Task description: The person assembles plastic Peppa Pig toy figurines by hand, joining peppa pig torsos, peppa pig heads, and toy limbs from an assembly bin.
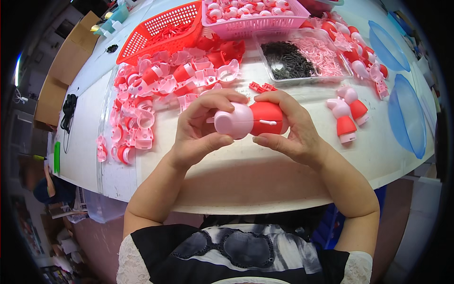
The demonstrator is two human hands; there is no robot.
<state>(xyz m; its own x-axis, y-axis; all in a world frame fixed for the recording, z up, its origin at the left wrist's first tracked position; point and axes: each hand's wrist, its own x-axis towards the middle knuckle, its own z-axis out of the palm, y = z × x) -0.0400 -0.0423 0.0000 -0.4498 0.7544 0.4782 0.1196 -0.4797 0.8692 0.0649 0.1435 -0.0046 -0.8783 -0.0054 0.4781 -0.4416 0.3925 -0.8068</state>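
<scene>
Between my two hands, above the table's near part, lies a toy figure (pixel 267 119) on its side, with a pale pink head to the left and a red body to the right. My left hand (pixel 203 125) grips the pink head between thumb and fingers. The red body is pinched by my right hand (pixel 293 125), its thumb below and fingers above. A seam runs along the red body, and a small pale pink arm shows on it. Just beyond my fingers lie small red plastic pieces (pixel 262 87). Two similar figures (pixel 344 116) rest on the table to the right.
Many pink and red shell parts (pixel 137 113) are heaped at the left. Behind stand a red basket (pixel 137 40) and a pink basket (pixel 255 29). A clear tray (pixel 309 81) holds black and pink small parts. Blue lids or bowls (pixel 406 116) sit at the right edge.
</scene>
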